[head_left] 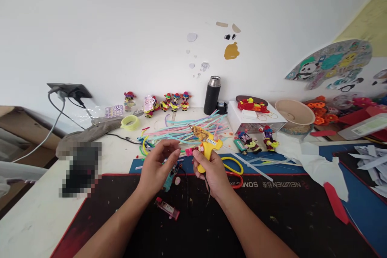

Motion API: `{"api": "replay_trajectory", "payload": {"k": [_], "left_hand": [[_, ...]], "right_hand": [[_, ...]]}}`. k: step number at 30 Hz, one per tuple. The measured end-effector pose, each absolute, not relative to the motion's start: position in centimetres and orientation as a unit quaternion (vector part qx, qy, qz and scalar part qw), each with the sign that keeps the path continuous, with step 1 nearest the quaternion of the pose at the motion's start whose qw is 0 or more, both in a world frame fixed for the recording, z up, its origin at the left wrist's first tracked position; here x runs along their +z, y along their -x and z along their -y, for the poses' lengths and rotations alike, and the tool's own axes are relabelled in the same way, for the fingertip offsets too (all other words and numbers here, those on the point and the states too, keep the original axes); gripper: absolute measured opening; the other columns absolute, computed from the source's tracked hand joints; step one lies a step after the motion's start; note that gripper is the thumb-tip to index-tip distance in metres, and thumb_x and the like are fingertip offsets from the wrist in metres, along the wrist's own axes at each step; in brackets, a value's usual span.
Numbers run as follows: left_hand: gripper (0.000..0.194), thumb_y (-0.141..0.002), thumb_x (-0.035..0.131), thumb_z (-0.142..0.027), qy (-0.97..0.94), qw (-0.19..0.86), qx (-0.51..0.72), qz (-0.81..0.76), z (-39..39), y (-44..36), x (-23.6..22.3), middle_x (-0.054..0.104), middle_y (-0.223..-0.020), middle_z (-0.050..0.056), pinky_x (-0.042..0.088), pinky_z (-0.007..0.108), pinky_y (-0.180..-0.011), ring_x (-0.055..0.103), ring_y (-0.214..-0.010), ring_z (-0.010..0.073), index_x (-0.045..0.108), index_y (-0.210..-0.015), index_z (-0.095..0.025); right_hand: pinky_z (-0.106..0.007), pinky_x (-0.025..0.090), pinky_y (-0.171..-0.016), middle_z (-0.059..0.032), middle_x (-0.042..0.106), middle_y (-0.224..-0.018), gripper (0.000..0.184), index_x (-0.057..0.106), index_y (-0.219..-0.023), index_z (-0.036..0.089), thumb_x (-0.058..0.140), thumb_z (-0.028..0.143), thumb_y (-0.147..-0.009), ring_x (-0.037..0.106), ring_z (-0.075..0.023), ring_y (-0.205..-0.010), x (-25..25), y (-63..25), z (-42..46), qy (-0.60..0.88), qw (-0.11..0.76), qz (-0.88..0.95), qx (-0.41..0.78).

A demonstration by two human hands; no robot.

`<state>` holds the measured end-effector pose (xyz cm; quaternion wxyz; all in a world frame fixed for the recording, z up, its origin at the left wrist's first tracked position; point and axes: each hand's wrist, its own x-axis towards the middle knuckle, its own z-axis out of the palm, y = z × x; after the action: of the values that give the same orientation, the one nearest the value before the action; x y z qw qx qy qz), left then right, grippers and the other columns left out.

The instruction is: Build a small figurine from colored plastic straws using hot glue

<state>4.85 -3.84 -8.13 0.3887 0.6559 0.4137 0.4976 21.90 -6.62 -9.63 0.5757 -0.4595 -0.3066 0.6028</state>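
The right hand (217, 171) grips a yellow glue gun (208, 149) over the far edge of a dark mat (211, 225) — fingers clamped around the handle, nozzle pointing up and to the left — with a small pink piece (189, 152) near its thumb. The left hand (155, 167) is near the gun, thumb and forefinger apart, beside a small teal item (167, 184); pastel strips (181, 127) lie beyond both hands.

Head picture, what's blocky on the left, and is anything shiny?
Head view: a dark patch is broken into squares, hiding its detail; head view again: the metal top of the black flask gleams, and the yellow glue gun looks fairly clear.
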Motion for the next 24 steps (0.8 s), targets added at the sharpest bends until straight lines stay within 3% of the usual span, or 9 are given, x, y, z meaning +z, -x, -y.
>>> {"api": "replay_trajectory", "payload": {"k": [3, 6, 14, 24], "left_hand": [[0.034, -0.091, 0.074, -0.047, -0.587, 0.511, 0.444, -0.445, 3.5, -4.8, -7.5, 0.066, -0.076, 0.001, 0.050, 0.025, -0.054, 0.058, -0.060, 0.0137, 0.073, -0.108, -0.017], [0.042, -0.086, 0.077, -0.054, -0.573, 0.570, 0.402, -0.430, 3.3, -4.8, -7.0, 0.062, -0.066, -0.001, 0.049, 0.025, -0.053, 0.054, -0.057, 0.0130, 0.075, -0.104, -0.015], [0.040, -0.079, 0.084, -0.053, -0.536, 0.613, 0.402, -0.418, 3.4, -5.2, -7.0, 0.067, -0.081, 0.003, 0.048, 0.024, -0.053, 0.054, -0.061, 0.0121, 0.077, -0.095, -0.016], [0.034, -0.079, 0.088, -0.046, -0.459, 0.660, 0.459, -0.377, 2.8, -4.7, -7.9, 0.065, -0.070, 0.002, 0.046, 0.021, -0.054, 0.056, -0.062, 0.0120, 0.077, -0.091, -0.016]], "right_hand": [[-0.017, 0.026, -0.036, 0.0046, 0.057, -0.056, 0.055, 0.056, -0.077, 0.019, 0.087, 0.064, -0.070, 0.049, -0.0085, -0.041, -9.5, -21.9, 6.6, 0.478, 0.570, 0.313, 0.590], [-0.018, 0.027, -0.037, 0.0046, 0.056, -0.054, 0.055, 0.056, -0.075, 0.019, 0.086, 0.066, -0.070, 0.049, -0.0091, -0.041, -9.4, -21.7, 6.7, 0.488, 0.561, 0.331, 0.581], [-0.020, 0.027, -0.037, 0.0048, 0.055, -0.052, 0.054, 0.055, -0.072, 0.020, 0.084, 0.066, -0.072, 0.049, -0.0098, -0.041, -9.7, -21.6, 6.9, 0.492, 0.537, 0.375, 0.573], [-0.019, 0.027, -0.036, 0.0032, 0.059, -0.059, 0.056, 0.060, -0.079, 0.018, 0.082, 0.069, -0.074, 0.050, -0.0089, -0.040, -9.7, -21.7, 7.1, 0.470, 0.532, 0.373, 0.598]]}}
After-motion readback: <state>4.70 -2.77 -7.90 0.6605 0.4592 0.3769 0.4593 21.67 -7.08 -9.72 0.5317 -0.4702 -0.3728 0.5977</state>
